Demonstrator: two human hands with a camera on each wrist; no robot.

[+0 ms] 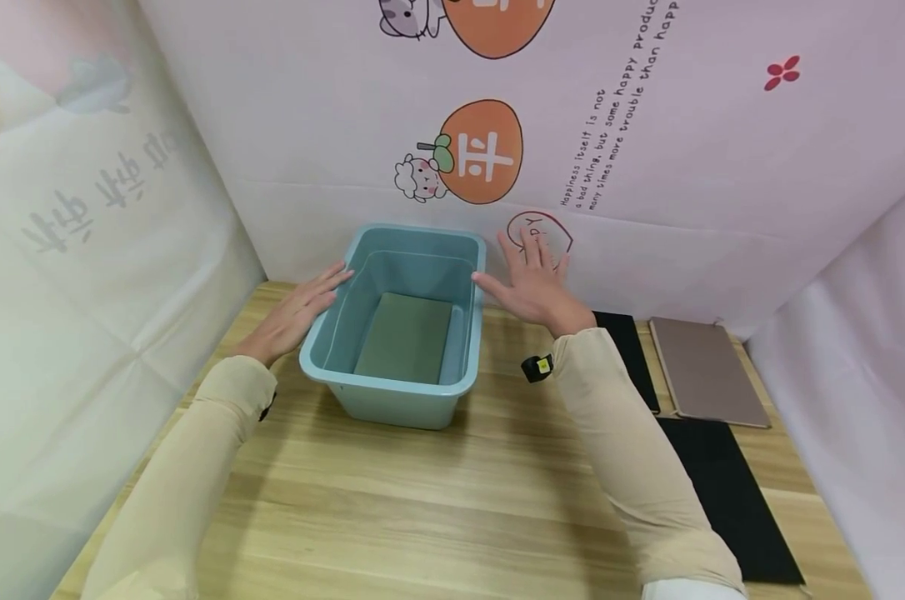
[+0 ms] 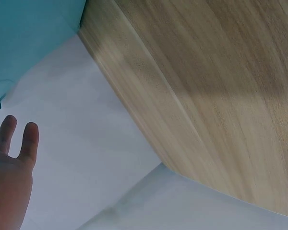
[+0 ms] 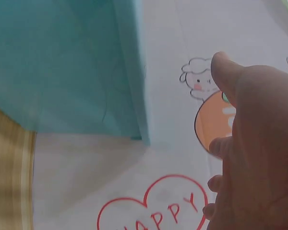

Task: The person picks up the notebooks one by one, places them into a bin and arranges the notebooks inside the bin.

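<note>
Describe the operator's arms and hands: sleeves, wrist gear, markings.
Long beige sleeves both sides, white cloth at the right one's upper end. Left hand and right hand ungloved. Black device with a yellow patch by the right cuff; small dark piece at the left cuff.

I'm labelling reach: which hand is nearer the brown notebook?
Right. The right hand is left of the brown notebook; the left hand is farther left, by the left side of the blue bin.
</note>
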